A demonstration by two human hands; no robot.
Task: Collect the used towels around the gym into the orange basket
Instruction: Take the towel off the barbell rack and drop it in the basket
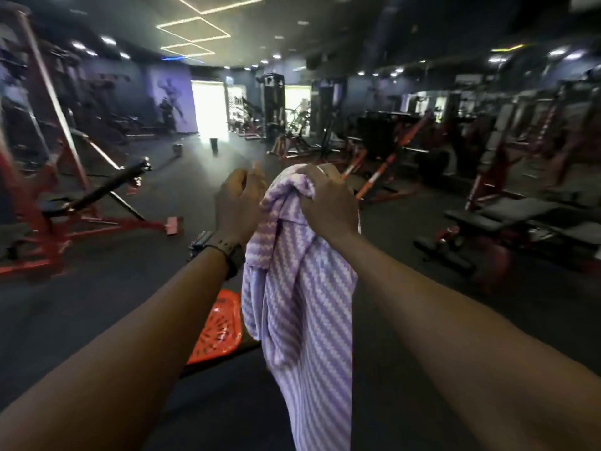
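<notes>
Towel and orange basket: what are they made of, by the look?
Towel: soft woven or knit fabric, matte, lilac-and-white zigzag stripes; it drapes and bunches under the right hand's grip. Likely cotton or microfibre; can't tell which.
Orange basket: looks like moulded plastic, slightly glossy, with a slotted perforated wall; only part shows.

A lilac and white towel (pixel 299 288) with a fine zigzag stripe hangs in the air in the middle of the scene, bunched at its top and falling in long loose folds toward the near edge. Its top end is gathered into a crumpled knot; the lower part drapes straight down, one fold doubled over on the left side. Just behind and to the left of it, low on the dark floor, sits the orange basket (pixel 221 323), a bright plastic thing with slotted, perforated walls. The towel covers the basket's right part.
</notes>
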